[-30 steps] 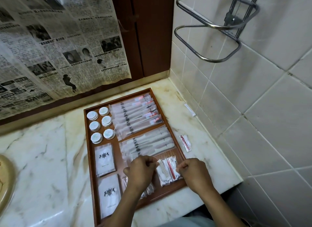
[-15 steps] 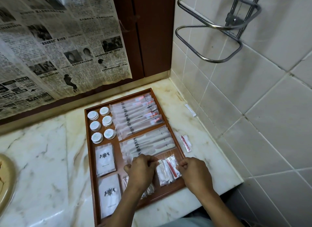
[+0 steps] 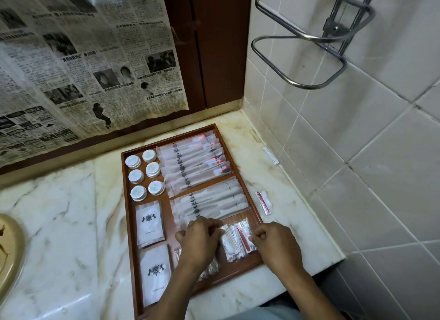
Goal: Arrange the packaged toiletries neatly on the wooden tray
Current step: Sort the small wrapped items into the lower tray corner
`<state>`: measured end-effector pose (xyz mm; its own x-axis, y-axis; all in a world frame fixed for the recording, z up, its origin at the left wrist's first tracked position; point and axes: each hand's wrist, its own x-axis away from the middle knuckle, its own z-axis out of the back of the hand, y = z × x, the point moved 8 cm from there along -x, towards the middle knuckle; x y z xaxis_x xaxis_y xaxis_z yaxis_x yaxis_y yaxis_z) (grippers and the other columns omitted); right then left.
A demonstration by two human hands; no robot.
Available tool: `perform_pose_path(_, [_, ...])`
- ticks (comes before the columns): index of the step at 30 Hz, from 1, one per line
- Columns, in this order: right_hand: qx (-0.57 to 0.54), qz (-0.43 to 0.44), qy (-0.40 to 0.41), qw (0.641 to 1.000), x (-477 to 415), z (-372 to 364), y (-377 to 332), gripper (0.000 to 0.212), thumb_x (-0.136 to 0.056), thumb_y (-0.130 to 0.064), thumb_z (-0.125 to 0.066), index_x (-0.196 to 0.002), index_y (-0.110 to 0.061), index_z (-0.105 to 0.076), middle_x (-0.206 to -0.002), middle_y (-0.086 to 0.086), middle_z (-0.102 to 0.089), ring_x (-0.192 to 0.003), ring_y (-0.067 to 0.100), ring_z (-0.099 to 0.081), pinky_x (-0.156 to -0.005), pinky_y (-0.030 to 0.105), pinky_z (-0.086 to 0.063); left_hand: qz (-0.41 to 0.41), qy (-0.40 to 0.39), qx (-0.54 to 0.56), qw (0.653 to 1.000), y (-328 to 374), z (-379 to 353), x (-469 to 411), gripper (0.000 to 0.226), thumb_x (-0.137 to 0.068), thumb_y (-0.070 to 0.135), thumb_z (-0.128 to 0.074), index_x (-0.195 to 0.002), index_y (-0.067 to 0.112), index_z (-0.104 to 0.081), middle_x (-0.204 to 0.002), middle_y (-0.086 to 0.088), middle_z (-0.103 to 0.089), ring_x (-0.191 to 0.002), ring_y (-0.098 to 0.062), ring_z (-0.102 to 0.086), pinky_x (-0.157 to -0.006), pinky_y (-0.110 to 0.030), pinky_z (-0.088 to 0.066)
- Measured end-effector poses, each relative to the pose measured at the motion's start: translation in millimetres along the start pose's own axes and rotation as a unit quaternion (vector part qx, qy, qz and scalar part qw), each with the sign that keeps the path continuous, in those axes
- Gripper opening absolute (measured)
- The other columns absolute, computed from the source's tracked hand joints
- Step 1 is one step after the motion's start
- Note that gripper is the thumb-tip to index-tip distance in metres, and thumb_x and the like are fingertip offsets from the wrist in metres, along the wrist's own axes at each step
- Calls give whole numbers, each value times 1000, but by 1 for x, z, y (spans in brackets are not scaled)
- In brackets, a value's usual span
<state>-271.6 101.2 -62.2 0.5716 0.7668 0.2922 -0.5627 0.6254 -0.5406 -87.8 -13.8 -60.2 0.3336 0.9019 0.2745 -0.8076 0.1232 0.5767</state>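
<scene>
A wooden tray [image 3: 125, 196] lies on the marble counter. It holds several round white tins [image 3: 144, 174], a row of toothbrush packets [image 3: 192, 162], a row of comb packets [image 3: 214, 201] and two white sachets [image 3: 150, 222]. In the tray's near right corner lies a pile of clear cotton-swab packets [image 3: 235, 238]. My left hand [image 3: 198, 242] pinches the pile's left edge. My right hand [image 3: 276, 244] pinches its right edge. More clear packets [image 3: 210, 268] are partly hidden under my left wrist.
One small red-and-white packet [image 3: 264, 201] lies on the counter right of the tray, and a thin white packet [image 3: 270, 155] rests against the tiled wall. A metal rack [image 3: 309, 38] juts from the wall above. A beige basin rim [image 3: 9, 260] is at the left.
Both hands have closed in slightly on the swab packets, squaring the pile in the tray's corner. Nothing else on the tray has moved.
</scene>
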Motion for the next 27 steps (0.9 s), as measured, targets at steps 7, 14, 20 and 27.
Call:
perform_pose_path(7, [1,-3,5,1000,-1,-1,2,10,-85,-36,-75,-85,-26,-75,-79,-13,-69,-74,8,-65,-64,30,-55,-6,0,-2,1000,-1,-1,0,19,-96,36,-67,-114,37,-74,-111,20,-71,-115,-8,-58,-82,-35,-18])
perform_pose_path(14, [-19,-5,8,1000,-3,-2,4,9,-85,-35,-76,-85,-26,-77,-79,-12,-69,-76,9,-66,-67,33,-56,-10,1,-15,1000,2,2,2,17,-95,37,-68,-111,39,-74,-108,21,-70,-112,-6,-58,-78,-34,-16])
perform_pose_path(20, [-82,-24,37,996,-11,7,14,7,-85,-27,-73,-80,-29,-76,-71,-19,-68,-74,1,-66,-69,27,-56,-13,11,-2,1000,0,1,-5,17,-92,40,-69,-86,55,-61,-103,24,-68,-111,-1,-58,-78,-36,-17])
perform_pose_path(27, [-119,-42,109,986,-32,29,28,6,-87,-22,-72,-84,-27,-74,-80,-6,-73,-78,16,-68,-68,29,-51,-39,27,-10,999,19,4,-12,10,-95,39,-66,-102,43,-72,-105,21,-60,-114,-6,-54,-75,-35,-15])
